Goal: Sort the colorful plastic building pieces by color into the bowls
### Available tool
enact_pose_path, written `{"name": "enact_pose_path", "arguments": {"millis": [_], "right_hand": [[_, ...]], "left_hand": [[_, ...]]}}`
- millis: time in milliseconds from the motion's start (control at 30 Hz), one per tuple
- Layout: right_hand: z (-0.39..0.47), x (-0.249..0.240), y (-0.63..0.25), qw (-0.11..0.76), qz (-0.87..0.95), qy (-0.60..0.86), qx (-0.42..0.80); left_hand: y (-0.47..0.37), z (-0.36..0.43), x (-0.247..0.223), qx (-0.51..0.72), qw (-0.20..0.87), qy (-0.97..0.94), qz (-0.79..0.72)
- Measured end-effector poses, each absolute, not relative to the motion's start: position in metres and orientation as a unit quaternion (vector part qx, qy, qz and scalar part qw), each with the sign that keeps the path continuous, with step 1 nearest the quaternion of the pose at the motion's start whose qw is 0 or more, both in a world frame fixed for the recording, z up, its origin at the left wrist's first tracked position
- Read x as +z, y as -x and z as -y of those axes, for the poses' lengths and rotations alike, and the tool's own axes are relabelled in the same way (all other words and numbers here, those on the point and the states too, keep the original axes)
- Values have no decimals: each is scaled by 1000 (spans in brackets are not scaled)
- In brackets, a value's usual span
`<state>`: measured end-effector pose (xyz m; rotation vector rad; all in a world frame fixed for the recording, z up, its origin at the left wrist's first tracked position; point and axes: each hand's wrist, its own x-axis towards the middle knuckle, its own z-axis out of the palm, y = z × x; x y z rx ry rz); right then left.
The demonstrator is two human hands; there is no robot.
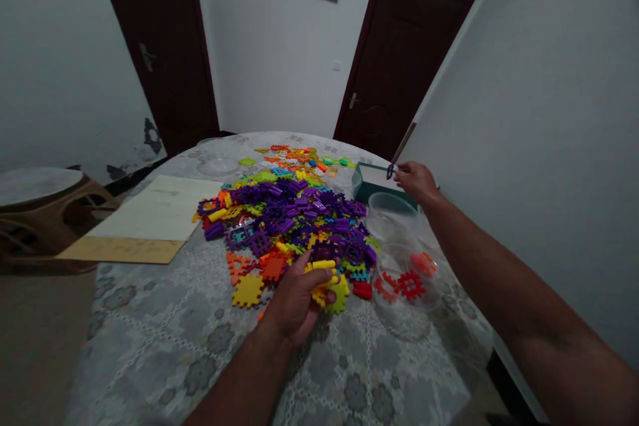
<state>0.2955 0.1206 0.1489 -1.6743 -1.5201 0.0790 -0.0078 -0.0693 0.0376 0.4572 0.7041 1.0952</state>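
My left hand [302,296] is closed around several yellow building pieces [323,276] at the near edge of a big pile. Purple interlocking pieces [309,206] lie on top of that pile, with orange, green and blue ones among them. Out to the right, my right hand [417,181] pinches a small dark purple piece [390,171] over a green-edged box [372,173]. Just below the box stands a clear round tub [392,213]. A nearer clear tub [399,253] has red and orange pieces in it, including a red square piece [412,285].
A patterned cloth covers the round table [214,346]. Flat cardboard sheets [160,213] lie at the left, beside a clear lid [218,165]. Orange and yellow pieces [294,156] are scattered at the back. A stool [50,213] stands left of the table; a wall [549,113] rises at the right.
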Motion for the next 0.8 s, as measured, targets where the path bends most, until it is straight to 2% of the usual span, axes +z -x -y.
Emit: {"name": "enact_pose_path", "arguments": {"millis": [100, 300, 400, 467, 567, 667, 800], "right_hand": [[-99, 141, -274, 391, 650, 649, 59], [6, 123, -194, 257, 846, 456, 106], [36, 113, -173, 203, 860, 457, 96], [41, 104, -168, 203, 848, 479, 102], [40, 93, -169, 251, 818, 493, 157], [36, 90, -178, 296, 769, 495, 275], [14, 100, -207, 283, 709, 503, 407]], "left_hand": [[8, 69, 38, 513, 764, -198, -337], [8, 71, 44, 508, 768, -230, -313], [8, 71, 44, 509, 770, -243, -297], [8, 71, 43, 508, 771, -248, -292], [7, 71, 41, 506, 772, -254, -288], [6, 70, 38, 504, 772, -253, -294], [7, 70, 39, 497, 780, -251, -287]]}}
